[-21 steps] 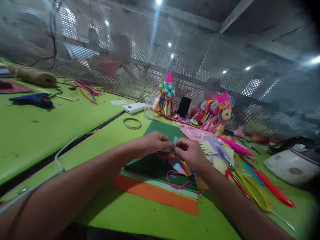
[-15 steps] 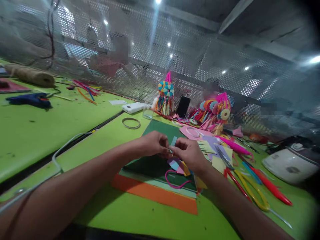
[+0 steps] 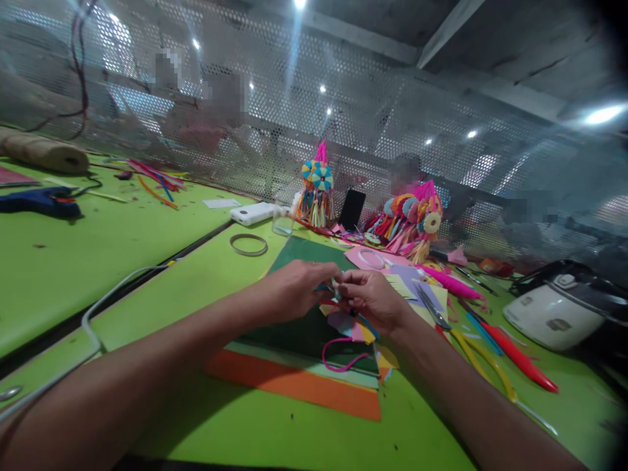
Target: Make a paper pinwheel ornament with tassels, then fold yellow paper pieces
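My left hand (image 3: pixel 309 284) and my right hand (image 3: pixel 370 297) meet over a dark green sheet (image 3: pixel 289 333). Their fingertips pinch a small light-blue strip (image 3: pixel 337 286), partly hidden by the fingers. Just below hang or lie colored paper pieces (image 3: pixel 346 324) in purple, pink and yellow; whether they are joined to the strip is hidden. A pink cord loop (image 3: pixel 338 366) rests on the green sheet. Beneath that sheet, an orange sheet (image 3: pixel 299 386) sticks out toward the front.
Scissors (image 3: pixel 432 306), a red tool (image 3: pixel 520 360) and a pink tool (image 3: pixel 454 284) lie at right, near a white appliance (image 3: pixel 554 314). Tasselled ornaments (image 3: pixel 318 183), a dark phone (image 3: pixel 352 209) and a clear cup (image 3: pixel 283 220) stand behind. A ring (image 3: pixel 248 244), glue gun (image 3: pixel 44 203) and cable (image 3: pixel 88 320) are at left.
My left fingers have moved over the strip, which now shows less and looks bent between the fingertips. The whole view has shifted slightly, so objects appear farther left.
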{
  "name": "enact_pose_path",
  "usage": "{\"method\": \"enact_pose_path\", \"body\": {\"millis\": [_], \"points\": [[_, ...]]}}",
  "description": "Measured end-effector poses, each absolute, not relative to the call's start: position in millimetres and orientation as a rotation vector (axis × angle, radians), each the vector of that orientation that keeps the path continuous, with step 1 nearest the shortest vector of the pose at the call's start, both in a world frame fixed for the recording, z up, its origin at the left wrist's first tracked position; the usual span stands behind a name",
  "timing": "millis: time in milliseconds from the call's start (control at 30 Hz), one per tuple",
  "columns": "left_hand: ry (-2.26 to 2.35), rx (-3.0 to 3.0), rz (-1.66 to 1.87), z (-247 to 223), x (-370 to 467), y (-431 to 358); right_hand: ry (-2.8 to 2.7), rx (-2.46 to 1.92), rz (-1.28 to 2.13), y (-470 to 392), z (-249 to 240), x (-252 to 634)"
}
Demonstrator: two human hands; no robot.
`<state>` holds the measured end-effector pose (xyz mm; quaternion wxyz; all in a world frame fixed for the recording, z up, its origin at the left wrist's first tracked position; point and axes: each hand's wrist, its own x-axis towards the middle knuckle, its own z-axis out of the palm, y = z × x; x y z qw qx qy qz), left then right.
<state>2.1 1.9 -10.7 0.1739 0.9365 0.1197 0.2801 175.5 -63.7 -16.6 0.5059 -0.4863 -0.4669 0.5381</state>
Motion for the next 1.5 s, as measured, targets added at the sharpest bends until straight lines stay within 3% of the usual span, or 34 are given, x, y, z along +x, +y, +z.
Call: {"method": "enact_pose_path", "body": {"millis": [333, 667, 867, 1167, 1500], "points": [[0.143, 3.046, 0.819, -5, 2, -6, -1.031, -1.199, 1.422, -61, -12, 181], [0.246, 2.919, 0.873, -12, 7, -4, -1.054, -1.271, 1.369, -58, -11, 175], [0.768, 2.470, 0.684, -14, 5, 14, -1.285, -1.435, 0.829, -65, -7, 174], [0.806, 1.648, 0.433, -10, 3, 14, -2.017, -1.356, -0.105, -78, -26, 154], [0.780, 1.463, 0.392, -5, 1, 12, -2.194, -1.226, -0.351, -77, -26, 156]]}}
